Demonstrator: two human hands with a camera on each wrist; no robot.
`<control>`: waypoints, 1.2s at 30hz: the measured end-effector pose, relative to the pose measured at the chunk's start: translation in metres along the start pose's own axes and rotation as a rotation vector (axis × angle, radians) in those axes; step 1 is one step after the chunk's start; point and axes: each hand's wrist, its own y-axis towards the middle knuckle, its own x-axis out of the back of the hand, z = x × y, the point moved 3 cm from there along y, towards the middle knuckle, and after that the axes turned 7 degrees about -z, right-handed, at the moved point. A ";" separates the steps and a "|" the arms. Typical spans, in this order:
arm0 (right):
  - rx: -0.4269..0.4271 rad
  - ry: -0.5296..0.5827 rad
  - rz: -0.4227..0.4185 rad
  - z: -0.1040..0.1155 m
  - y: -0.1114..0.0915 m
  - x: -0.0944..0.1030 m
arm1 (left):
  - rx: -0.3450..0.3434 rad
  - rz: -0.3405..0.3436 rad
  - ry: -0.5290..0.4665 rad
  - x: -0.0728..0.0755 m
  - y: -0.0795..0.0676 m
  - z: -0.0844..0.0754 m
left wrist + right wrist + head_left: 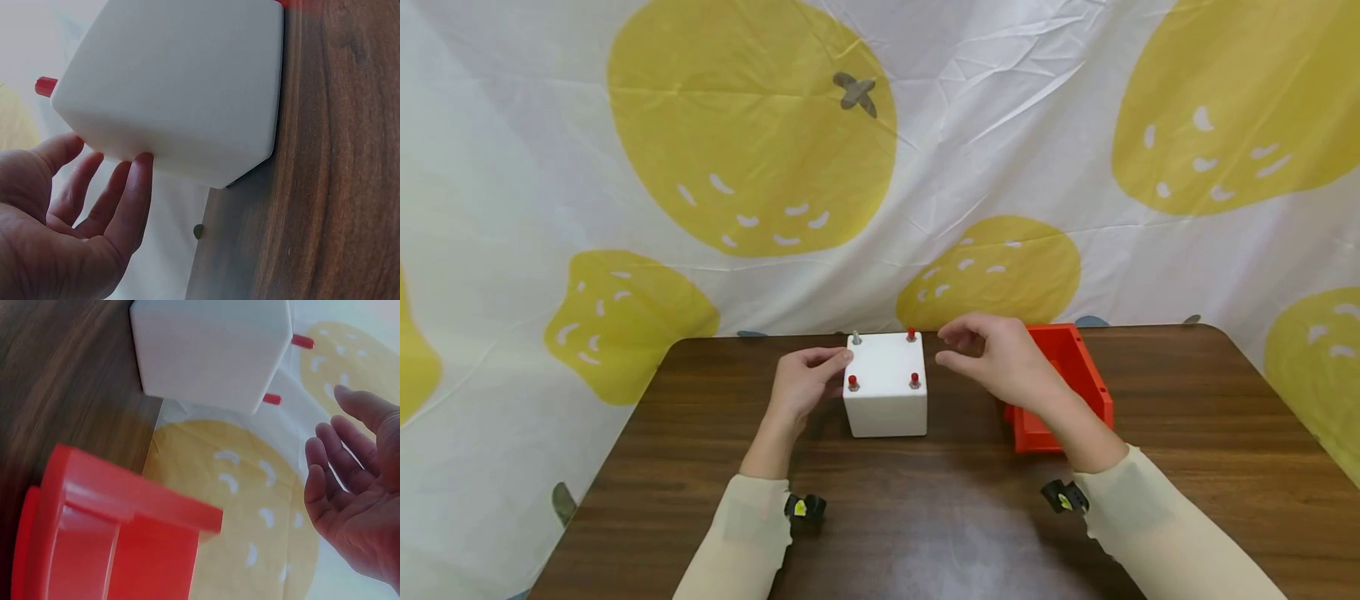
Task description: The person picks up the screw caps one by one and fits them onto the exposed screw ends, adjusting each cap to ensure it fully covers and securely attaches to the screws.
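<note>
A white box (886,415) stands on the table with a metal post at each top corner. Red caps (914,380) cover three posts, while the back-left post (856,337) shows bare silver metal. My left hand (805,379) is at the box's left side; in the left wrist view its fingertips (142,164) rest against the white wall, not wrapped around it. To the right of the box, my right hand (1003,358) hovers above the table between box and red bin. Its fingers are loosely bent with nothing in them, apart from the capped posts in the right wrist view.
The red open bin (1093,375) stands right of the box, partly hidden behind my right forearm. The brown wooden table (880,517) ends at the back against a white curtain (985,150) printed with yellow fruit.
</note>
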 end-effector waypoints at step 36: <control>-0.127 -0.229 0.088 -0.059 -0.017 0.055 | 0.022 -0.003 0.003 0.000 -0.001 -0.001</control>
